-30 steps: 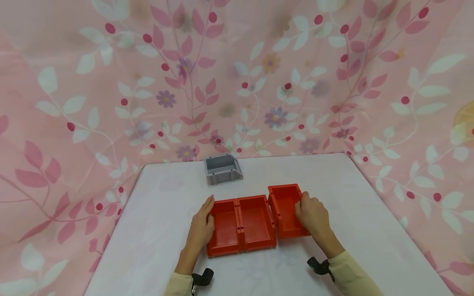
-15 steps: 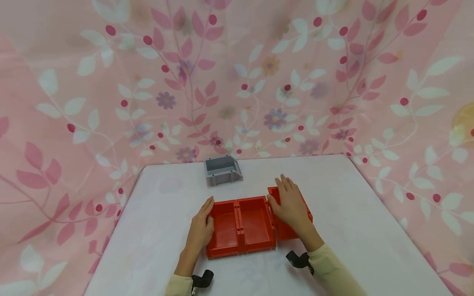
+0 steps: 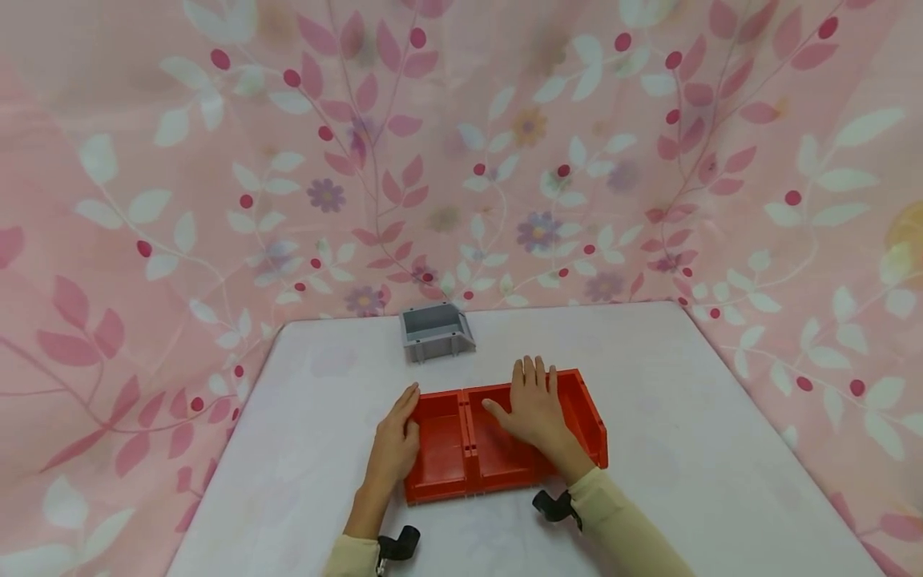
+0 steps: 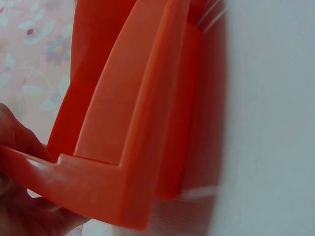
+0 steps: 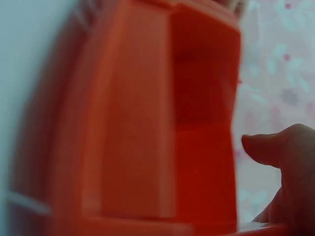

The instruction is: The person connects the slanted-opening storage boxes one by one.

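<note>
- Where the forearms come in, on the near side of the fingers of the left hand and the right hand, lie the left sleeve and the right sleeve, each with a black wrist device just beyond the cuff.
- Left fingers: pinching the side wall of the left red bin, thumb on the inner face, the other fingers along the outer face.
- Right fingers: extended and slightly spread, thumb held wide apart; whether they touch a bin cannot be told.
- Under the right thumb: the middle red bin, adjoining the left one.
- Under and to the right of the right fingers: the right red bin; its joint with the middle bin is hidden by the hand.
- Beyond the fingertips of both hands, between them from side to side: a grey bin, upright near the far edge of the white table.
- Farthest from the fingers: a pink floral backdrop.
</note>
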Motion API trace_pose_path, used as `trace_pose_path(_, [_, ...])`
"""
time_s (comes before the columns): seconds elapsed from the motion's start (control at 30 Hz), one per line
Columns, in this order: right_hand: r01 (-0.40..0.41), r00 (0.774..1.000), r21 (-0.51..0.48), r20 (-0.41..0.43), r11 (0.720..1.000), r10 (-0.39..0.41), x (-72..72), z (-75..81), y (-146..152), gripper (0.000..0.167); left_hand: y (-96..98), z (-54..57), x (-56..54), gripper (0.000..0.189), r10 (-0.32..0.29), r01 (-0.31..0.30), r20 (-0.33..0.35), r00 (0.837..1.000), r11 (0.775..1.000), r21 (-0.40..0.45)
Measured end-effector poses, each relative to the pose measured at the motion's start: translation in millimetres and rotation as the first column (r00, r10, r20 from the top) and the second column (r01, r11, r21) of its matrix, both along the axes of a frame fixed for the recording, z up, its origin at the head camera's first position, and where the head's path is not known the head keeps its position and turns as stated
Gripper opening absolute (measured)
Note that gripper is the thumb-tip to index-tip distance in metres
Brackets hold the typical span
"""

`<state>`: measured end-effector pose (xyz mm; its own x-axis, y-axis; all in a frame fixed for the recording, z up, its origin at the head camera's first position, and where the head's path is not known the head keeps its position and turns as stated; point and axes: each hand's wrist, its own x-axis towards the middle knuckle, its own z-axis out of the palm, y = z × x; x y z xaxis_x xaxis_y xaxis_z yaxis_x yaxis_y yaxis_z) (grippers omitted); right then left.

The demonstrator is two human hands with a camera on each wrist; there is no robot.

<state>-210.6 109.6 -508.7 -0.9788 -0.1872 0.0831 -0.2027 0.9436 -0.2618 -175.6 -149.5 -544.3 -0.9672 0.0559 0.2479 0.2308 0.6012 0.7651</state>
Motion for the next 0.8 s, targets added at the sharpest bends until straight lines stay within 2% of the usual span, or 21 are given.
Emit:
trace_pose_path(0.2, [0.004,1.0,-0.028,-0.016,1.0,-0.004,2.3,-17.2,2.3,0.103,2.3,1.7,0.9,0.056,-0.002,0.002,0.019,1.0,1.0,0.017])
trace_pose_path(0.33, [-0.02,0.999,-0.08,-0.041,0.997,0.016,0.9,-17.2,4.0,0.103,3.1,3.2,0.0,0.056,-0.001,0.001,0.0,1.0,1.0,0.005])
trace_pose_path(0.47, [-0.047,0.999,-0.087,0.01,0.995,0.048,-1.8,-11.8,5.8,0.102,2.7,4.0,-1.4,0.056,0.002,-0.002,-0.02,1.0,1.0,-0.001])
trace_pose_path(0.57, [-0.058,0.994,-0.082,0.087,0.995,0.065,-4.1,1.4,7.2,0.099,2.1,4.2,-1.5,0.056,0.002,-0.002,-0.026,1.0,1.0,0.001])
trace_pose_path(0.67, [-0.087,0.986,-0.086,0.136,0.992,0.098,-7.5,24.9,8.4,0.092,1.7,3.8,-0.3,0.056,0.002,-0.002,-0.016,1.0,1.0,-0.003])
trace_pose_path(0.8, [-0.205,0.972,-0.092,0.096,0.974,0.213,-23.5,61.2,5.1,0.079,1.8,1.8,1.0,0.056,0.002,-0.002,-0.009,1.0,1.0,0.004])
